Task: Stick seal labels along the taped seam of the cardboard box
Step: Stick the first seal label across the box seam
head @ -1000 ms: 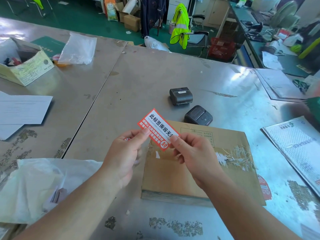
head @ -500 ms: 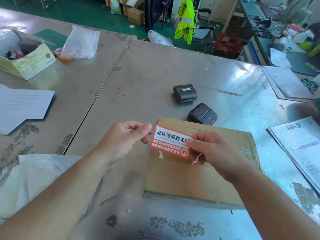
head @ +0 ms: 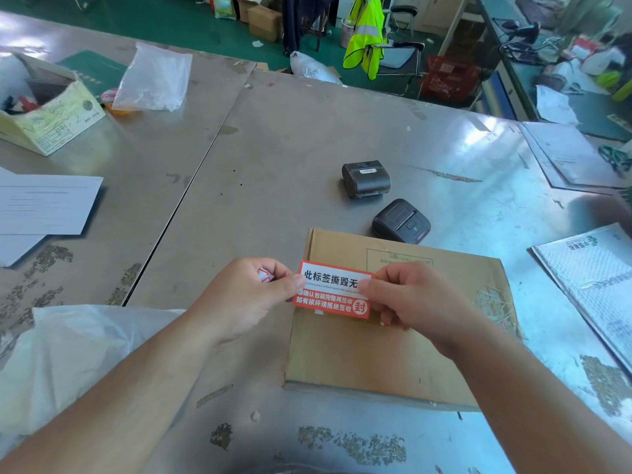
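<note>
A flat cardboard box (head: 393,357) lies on the metal table in front of me. Over its left end I hold a red and white seal label (head: 333,290), level and face up. My left hand (head: 246,295) pinches the label's left edge between thumb and forefinger and also has a small crumpled scrap tucked in its fingers. My right hand (head: 413,295) pinches the label's right edge. The taped seam under the label is mostly hidden by my hands; torn tape residue (head: 492,302) shows near the box's right end. I cannot tell if the label touches the box.
Two black handheld printers (head: 366,179) (head: 400,221) sit just beyond the box. A white plastic bag (head: 68,350) lies at the near left, papers (head: 44,203) and an open carton (head: 51,107) farther left, and a padded mailer (head: 595,278) at the right.
The label has turned from tilted to level and come down over the box's left end. Both hands kept their pinch on its ends.
</note>
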